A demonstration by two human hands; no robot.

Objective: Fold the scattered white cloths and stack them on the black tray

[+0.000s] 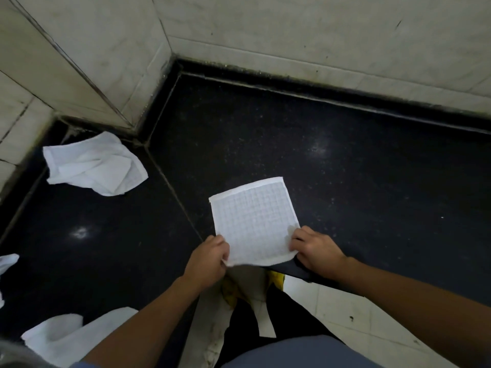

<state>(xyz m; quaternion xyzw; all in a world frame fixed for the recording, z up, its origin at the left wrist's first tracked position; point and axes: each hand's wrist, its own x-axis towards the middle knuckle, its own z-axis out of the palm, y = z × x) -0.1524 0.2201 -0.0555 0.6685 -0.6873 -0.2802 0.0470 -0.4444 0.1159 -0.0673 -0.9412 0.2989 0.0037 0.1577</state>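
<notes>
Left hand (210, 257) and right hand (316, 251) are pinched onto near corners of the white cloth (255, 221); soft, limp, likely best taken by its hems.

Single head-worn wide-angle view, looking forward and steeply down from over the near edge of the black worktop (345, 181). Faces the worktop's far corner where the tiled walls (292, 27) meet. Close range: left hand (210, 257) and right hand (317, 252) sit just below frame centre.
</notes>
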